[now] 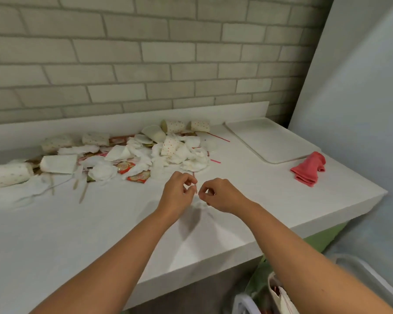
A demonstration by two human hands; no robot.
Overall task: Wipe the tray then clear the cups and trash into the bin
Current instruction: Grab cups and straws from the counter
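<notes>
A person's left hand point(177, 192) pinches a thin stick point(195, 183) over the white counter point(100, 223); the right hand point(221, 196) curls beside it, its hold unclear. Cups point(171, 146) and trash point(138, 176) lie heaped behind the hands. The tray point(270, 139) sits far right, near a pink cloth point(309, 169).

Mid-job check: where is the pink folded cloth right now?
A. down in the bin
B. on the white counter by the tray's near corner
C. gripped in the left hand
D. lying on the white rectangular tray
B: the pink folded cloth lies on the white counter beside the white rectangular tray, at its near corner; the left hand pinches only a thin stick.
</notes>
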